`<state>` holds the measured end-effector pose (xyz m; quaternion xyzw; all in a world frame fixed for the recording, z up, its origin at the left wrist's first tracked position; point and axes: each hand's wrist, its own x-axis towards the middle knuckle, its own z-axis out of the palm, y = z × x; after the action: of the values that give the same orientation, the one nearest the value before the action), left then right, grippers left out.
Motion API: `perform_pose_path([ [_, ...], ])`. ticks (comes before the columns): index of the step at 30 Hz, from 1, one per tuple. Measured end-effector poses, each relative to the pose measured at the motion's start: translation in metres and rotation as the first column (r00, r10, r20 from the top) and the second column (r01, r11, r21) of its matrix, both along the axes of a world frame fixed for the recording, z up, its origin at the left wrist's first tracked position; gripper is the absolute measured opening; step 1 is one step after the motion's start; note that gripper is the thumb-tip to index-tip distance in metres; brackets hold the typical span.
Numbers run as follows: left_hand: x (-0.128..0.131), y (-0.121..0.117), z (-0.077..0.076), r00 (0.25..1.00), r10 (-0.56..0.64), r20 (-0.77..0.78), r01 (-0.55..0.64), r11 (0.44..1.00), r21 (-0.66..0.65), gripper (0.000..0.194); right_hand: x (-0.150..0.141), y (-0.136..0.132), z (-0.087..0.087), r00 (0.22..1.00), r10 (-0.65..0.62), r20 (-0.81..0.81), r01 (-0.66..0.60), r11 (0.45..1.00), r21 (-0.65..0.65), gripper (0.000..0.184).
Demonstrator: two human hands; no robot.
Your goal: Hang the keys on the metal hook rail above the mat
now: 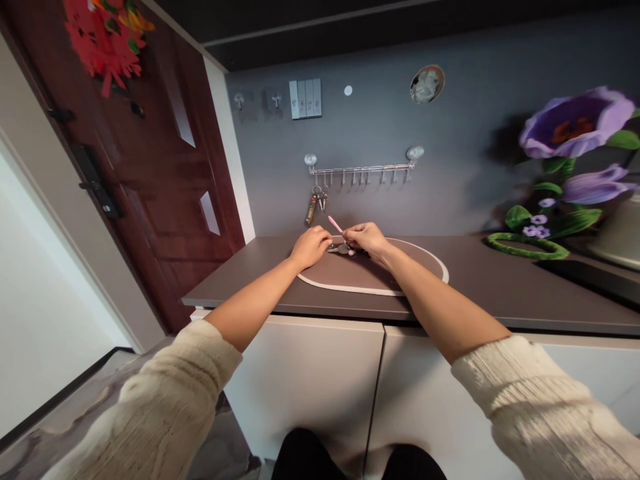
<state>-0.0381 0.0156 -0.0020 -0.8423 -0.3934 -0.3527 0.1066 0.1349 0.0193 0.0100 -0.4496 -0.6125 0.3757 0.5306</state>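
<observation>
Over a brown oval mat (350,277) with a pale rim, both my hands work close together. My right hand (367,240) is closed on a slim pink stick-like piece (335,224) that points up to the left. Small metal keys (343,249) show between the hands, and a little round pale bead hangs by them. My left hand (311,247) is closed, its fingertips at the left end of the keys. How the keys join the pink piece is hidden by my fingers.
A hook rail (363,169) on the grey wall carries keys with a brown tag (311,209) at its left end. Purple flowers (575,130) with a green base (527,247) stand right on the counter (480,287). A dark red door (165,173) is at left.
</observation>
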Motion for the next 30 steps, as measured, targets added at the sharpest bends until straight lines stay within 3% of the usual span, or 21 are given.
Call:
perform_pose_path([
  [8, 0.011, -0.010, 0.002, 0.995, -0.084, 0.050, 0.084, 0.996, -0.012, 0.027, -0.008, -0.007, 0.002, 0.966, 0.025, -0.256, -0.034, 0.999, -0.031, 0.013],
  [20, 0.015, -0.015, 0.003, 1.000, -0.024, -0.006, 0.024, 0.999, 0.037, 0.024, -0.015, -0.010, 0.002, 0.952, 0.066, -0.299, -0.075, 0.997, -0.020, 0.009],
  [30, 0.012, -0.013, 0.006, 0.996, 0.087, 0.014, -0.087, 0.993, 0.083, 0.025, -0.014, -0.011, 0.003, 0.934, 0.050, -0.353, -0.055, 0.998, -0.003, 0.021],
])
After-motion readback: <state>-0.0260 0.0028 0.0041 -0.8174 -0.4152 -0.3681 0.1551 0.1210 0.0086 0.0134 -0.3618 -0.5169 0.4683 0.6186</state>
